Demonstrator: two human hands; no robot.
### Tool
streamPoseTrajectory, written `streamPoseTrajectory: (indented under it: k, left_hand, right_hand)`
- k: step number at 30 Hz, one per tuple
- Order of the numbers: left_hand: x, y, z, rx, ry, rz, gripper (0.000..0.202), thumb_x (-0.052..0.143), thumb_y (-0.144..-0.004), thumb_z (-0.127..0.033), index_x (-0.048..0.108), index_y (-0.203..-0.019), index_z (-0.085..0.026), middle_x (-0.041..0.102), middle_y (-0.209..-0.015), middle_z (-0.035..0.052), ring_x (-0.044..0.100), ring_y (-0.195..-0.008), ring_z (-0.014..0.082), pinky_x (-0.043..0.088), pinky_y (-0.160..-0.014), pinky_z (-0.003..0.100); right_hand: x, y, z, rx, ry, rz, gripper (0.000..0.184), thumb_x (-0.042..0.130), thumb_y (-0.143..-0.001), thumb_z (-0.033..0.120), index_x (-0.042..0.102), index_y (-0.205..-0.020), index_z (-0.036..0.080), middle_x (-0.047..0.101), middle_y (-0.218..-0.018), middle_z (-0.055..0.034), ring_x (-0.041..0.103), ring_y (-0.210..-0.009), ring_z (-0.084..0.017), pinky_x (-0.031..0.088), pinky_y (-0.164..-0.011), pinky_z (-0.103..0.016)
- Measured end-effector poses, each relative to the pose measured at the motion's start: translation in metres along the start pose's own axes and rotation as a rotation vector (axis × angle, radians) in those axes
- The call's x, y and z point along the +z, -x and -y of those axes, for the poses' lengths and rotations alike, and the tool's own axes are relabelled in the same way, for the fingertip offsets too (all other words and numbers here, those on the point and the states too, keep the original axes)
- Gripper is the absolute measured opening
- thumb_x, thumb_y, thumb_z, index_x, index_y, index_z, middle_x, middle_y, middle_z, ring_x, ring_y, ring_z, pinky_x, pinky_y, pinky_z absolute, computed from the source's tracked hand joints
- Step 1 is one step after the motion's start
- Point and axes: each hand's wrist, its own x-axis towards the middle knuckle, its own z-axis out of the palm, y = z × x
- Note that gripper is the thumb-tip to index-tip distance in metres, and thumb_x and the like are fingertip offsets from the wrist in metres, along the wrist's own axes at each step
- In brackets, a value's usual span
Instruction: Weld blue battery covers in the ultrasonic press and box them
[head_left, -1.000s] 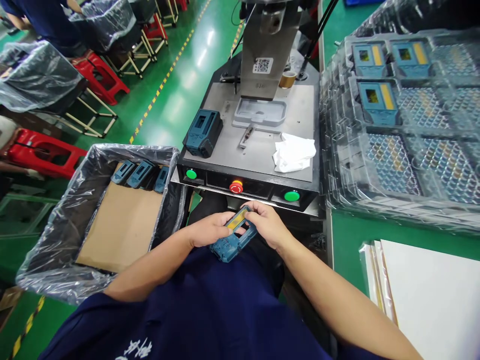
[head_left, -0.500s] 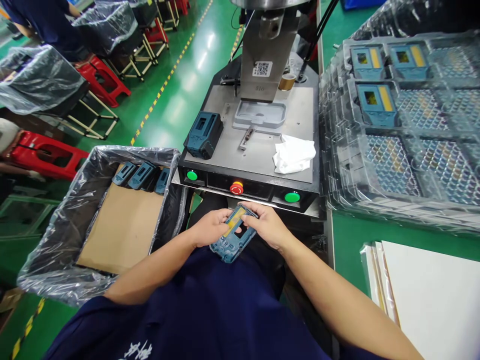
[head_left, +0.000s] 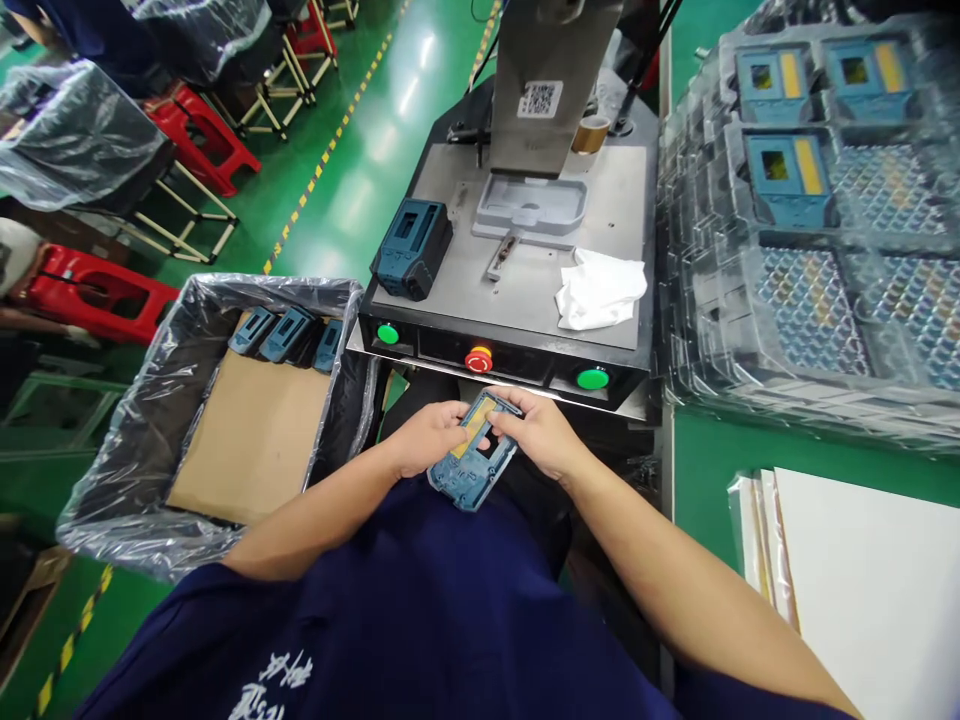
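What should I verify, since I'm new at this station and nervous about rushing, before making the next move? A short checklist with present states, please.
1. Panel held in both hands: ok; the left hand and right hand grip the blue panel.
2. Yellow strip flat on the panel: cannot tell; the hands partly hide it.
3. White cloth off the grey fixture: ok; it lies to the fixture's right.
4. Metal bed free of other casings: not ok; a blue-and-black casing stands at its left.
5. Hands off the green buttons: ok.
6. Red button released: cannot tell.
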Motion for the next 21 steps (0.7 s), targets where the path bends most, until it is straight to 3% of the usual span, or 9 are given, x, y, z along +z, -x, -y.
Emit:
streamPoseTrajectory:
  k: [9,14,21]
  left_hand:
    - [0.0035,-0.0033,-0.0057,-0.018,-0.086,-0.055,0.029,0.069,-0.071,-0.030,0.060,-0.094,-0.014,0.071,-0.079,0.0075,0.062,-0.056,0.0144,0.048,-0.052,0.025]
    - [0.0034,-0.0038,-0.0052,-0.021,-0.070,-0.050,0.027,0.067,-0.070,-0.022,0.060,-0.095,-0.013,0.071,-0.081,0.0080,0.063,-0.058,0.0138,0.048,-0.053,0.024]
    - [-0.0007,-0.0061,0.0014,-0.002,-0.003,0.006,0.038,0.061,-0.060,-0.008,0.062,-0.097,-0.014,0.071,-0.087,0.0079,0.066,-0.070,0.0167,0.051,-0.059,0.026]
  right_hand:
    - [-0.0025,-0.0021,-0.0013,-0.002,-0.009,-0.008,0.040,0.068,-0.071,0.034,0.067,-0.106,0.017,0.064,-0.076,0.0001,0.051,-0.056,-0.010,0.045,-0.056,-0.025]
    - [-0.0026,-0.0037,-0.0035,0.012,-0.024,-0.018,0.040,0.070,-0.069,0.033,0.067,-0.105,0.016,0.063,-0.076,0.0004,0.051,-0.055,-0.009,0.043,-0.054,-0.024]
    - [-0.0044,-0.0062,-0.0057,0.017,-0.013,-0.029,0.042,0.070,-0.069,0.033,0.066,-0.107,0.016,0.066,-0.083,-0.0017,0.051,-0.058,-0.010,0.045,-0.058,-0.026]
